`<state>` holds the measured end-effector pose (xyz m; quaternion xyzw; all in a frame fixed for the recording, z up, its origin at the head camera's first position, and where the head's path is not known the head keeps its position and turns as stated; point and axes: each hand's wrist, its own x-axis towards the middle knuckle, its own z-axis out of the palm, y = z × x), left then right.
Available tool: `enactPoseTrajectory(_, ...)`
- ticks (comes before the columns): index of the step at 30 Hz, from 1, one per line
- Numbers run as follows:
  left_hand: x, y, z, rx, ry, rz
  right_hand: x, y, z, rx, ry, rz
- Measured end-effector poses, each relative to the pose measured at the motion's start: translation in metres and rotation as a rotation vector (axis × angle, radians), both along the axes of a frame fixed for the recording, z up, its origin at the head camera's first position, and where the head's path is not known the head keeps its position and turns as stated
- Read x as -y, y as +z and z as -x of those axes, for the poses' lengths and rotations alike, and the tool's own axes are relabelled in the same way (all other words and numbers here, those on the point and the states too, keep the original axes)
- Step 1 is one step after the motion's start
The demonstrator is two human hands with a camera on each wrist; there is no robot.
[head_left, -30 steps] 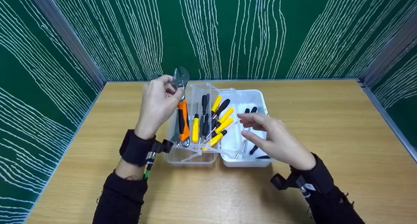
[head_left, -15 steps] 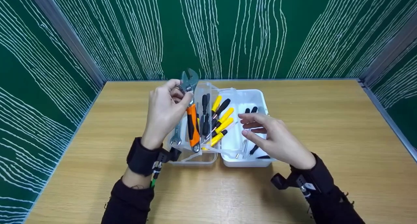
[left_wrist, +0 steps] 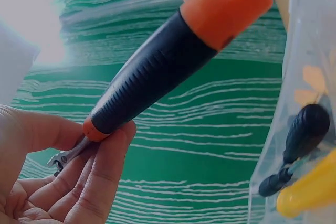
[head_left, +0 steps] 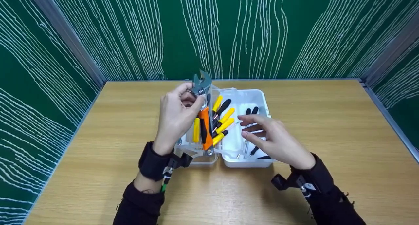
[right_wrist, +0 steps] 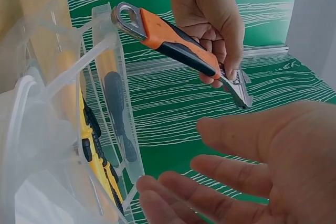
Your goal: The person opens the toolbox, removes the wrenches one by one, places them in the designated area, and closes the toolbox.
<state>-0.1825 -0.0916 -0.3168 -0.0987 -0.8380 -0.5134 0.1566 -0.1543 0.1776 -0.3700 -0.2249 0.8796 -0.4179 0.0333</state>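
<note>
An adjustable wrench (head_left: pixel 206 128) with an orange and black handle hangs from my left hand (head_left: pixel 178 115). Thumb and fingers pinch it just below the metal head, and the head points up and away. In the right wrist view, the handle (right_wrist: pixel 178 43) slants away from the pinching fingers, its end loop free. My right hand (head_left: pixel 278 138) hovers palm inward over the right side of a white toolbox (head_left: pixel 247 164), fingers parted with nothing between them. Below the wrench, the clear lid tray (head_left: pixel 196 161) is partly hidden by the left hand.
Several yellow-handled screwdrivers (head_left: pixel 226 123) and a black-handled screwdriver (head_left: pixel 225 106) lean across the box's middle. Slim black-handled tools (head_left: pixel 254 111) lie in the white side. The toolbox stands on a wooden table (head_left: pixel 327 120), with green, white-lined walls (head_left: pixel 229 35) around it.
My left hand has carried the adjustable wrench rightward and slightly nearer, from over the lid's left side to over its middle. The wrench's head has tilted rightward. My right hand has stayed nearly still.
</note>
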Motion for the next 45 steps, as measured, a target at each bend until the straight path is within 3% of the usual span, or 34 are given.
enactPoseTrajectory(8, -0.013, -0.007, 0.000, 0.015, -0.049, -0.087, 0.001, -0.002, 0.001, 0.014, 0.015, 0.006)
enactPoseTrajectory(28, -0.038, -0.035, 0.003, 0.033, -0.122, -0.193, 0.005, -0.007, 0.002, 0.114, 0.092, 0.046)
enactPoseTrajectory(35, -0.045, -0.041, 0.004, -0.028, -0.165, -0.242, 0.008, -0.006, 0.002, 0.146, 0.080, 0.029)
enactPoseTrajectory(45, -0.052, -0.049, 0.003, -0.029, -0.201, -0.272, 0.010, -0.008, 0.003, 0.146, 0.110, 0.037)
